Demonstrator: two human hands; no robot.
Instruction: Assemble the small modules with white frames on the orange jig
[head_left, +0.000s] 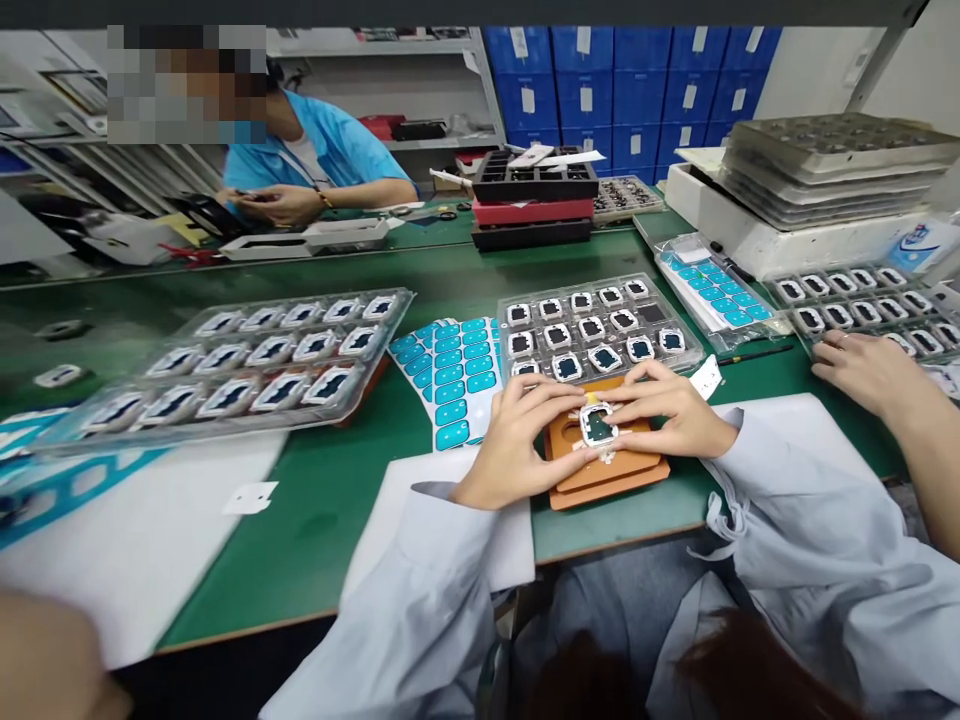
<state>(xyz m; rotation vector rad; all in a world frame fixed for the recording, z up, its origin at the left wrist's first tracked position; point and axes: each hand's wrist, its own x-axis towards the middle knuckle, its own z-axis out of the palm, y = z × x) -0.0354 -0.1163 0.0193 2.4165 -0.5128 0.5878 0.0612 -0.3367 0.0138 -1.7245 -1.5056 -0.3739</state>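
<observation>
My left hand [517, 435] and my right hand [667, 405] meet over an orange jig [607, 478] on the green table. Between their fingertips sits a small white-framed part with a dark centre [598, 425], seated on the jig. Both hands pinch its edges from either side. Just beyond the jig lies a clear tray [679, 312] filled with several similar parts. A sheet of blue stickers [454, 375] lies to the left of my left hand.
A second clear tray of parts [240, 365] lies at the left. A co-worker's hand [862, 370] rests on another tray [870, 300] at the right. Another person in blue sits across the table [315, 160]. Black and red trays [532, 195] and stacked trays [832, 165] stand at the back.
</observation>
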